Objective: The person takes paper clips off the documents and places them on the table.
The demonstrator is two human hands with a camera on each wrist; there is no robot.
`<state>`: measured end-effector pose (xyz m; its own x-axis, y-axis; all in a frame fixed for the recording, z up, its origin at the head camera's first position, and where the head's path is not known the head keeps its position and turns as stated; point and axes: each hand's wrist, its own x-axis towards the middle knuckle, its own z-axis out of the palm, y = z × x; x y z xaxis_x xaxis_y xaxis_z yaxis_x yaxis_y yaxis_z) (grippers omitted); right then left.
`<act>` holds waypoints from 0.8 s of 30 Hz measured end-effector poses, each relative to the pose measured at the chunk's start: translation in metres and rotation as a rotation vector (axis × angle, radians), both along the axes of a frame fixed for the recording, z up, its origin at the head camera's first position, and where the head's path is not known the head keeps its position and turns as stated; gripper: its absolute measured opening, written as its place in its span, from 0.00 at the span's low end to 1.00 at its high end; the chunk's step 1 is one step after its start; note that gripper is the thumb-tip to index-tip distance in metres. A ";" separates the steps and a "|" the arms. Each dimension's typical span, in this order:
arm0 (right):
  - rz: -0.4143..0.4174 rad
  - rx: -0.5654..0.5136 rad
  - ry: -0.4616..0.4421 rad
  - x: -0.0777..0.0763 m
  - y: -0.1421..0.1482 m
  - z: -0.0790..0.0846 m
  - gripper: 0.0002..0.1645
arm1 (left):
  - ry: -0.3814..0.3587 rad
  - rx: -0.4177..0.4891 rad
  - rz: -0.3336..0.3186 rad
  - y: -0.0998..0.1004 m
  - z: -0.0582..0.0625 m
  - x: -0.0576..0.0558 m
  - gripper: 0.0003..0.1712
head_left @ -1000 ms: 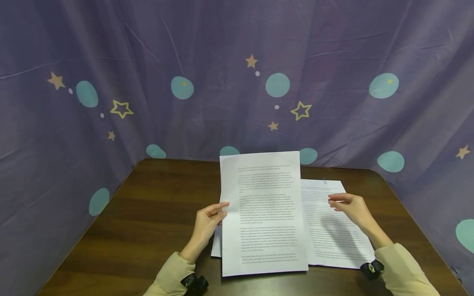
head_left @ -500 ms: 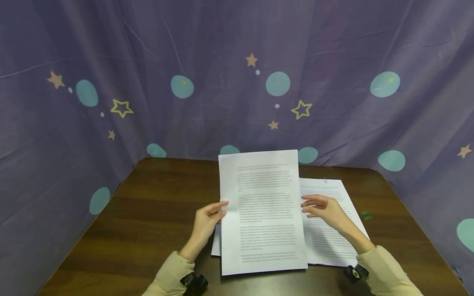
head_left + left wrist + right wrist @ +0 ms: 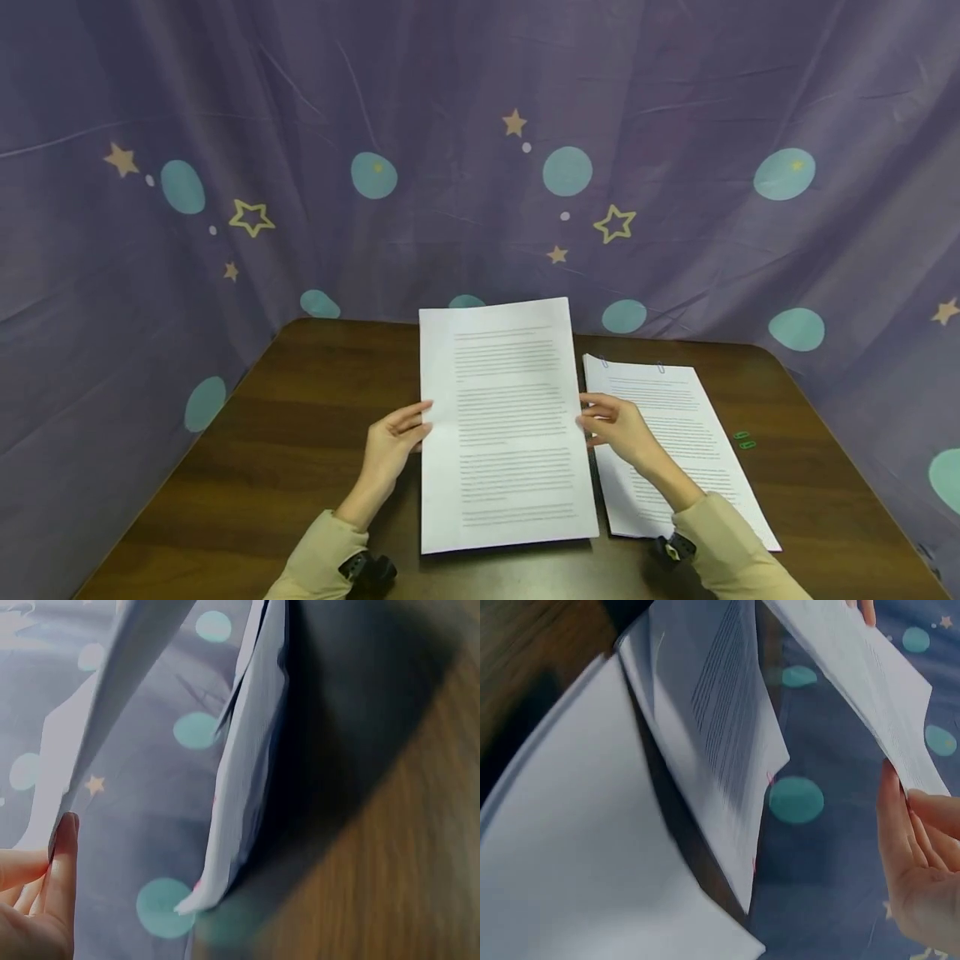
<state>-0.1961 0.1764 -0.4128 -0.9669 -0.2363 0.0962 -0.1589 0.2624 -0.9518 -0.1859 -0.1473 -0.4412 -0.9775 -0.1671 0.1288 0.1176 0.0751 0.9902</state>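
Note:
A sheaf of printed paper (image 3: 510, 425) is held raised and tilted above the table in the head view. My left hand (image 3: 390, 446) pinches its left edge, thumb in front. At the right edge, my right hand (image 3: 618, 429) pinches the same sheaf. The left wrist view shows the left hand (image 3: 37, 892) with paper between thumb and fingers; in the right wrist view the right hand (image 3: 922, 855) does likewise. To the right lies a stack of printed pages (image 3: 675, 417), partly behind the right hand and forearm. Two paper clips sit on its top edge, one being a blue paper clip (image 3: 661, 367).
Two green paper clips (image 3: 744, 440) lie on the brown wooden table (image 3: 300, 433), right of the stack. A purple patterned curtain (image 3: 450, 167) hangs behind and beside the table. White paper (image 3: 577, 832) fills the lower left of the right wrist view.
My right hand has come left from above the stack and now grips the sheaf's right edge. The sheaf has shifted left, baring more of the stack. The print on its front page looks different.

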 end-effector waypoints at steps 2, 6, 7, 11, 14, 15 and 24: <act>0.005 -0.016 -0.008 -0.001 -0.007 -0.001 0.26 | 0.018 -0.019 0.020 -0.008 -0.004 -0.002 0.19; 0.014 -0.045 -0.015 -0.003 -0.023 -0.003 0.25 | 0.102 -0.049 -0.011 -0.036 -0.038 -0.017 0.20; 0.018 -0.052 -0.017 -0.004 -0.028 -0.004 0.24 | 0.112 -0.055 -0.015 -0.041 -0.042 -0.018 0.21; 0.005 -0.080 -0.038 -0.007 -0.046 -0.007 0.23 | 0.089 -0.081 -0.008 -0.055 -0.035 -0.014 0.21; -0.022 -0.100 -0.077 -0.010 -0.062 -0.009 0.23 | 0.049 -0.104 -0.003 -0.062 -0.016 -0.006 0.23; -0.040 -0.104 -0.090 -0.011 -0.067 -0.009 0.22 | 0.006 -0.128 0.012 -0.063 -0.006 -0.002 0.24; -0.054 -0.162 -0.166 -0.019 -0.108 -0.020 0.22 | 0.015 -0.159 -0.035 -0.121 -0.042 -0.029 0.31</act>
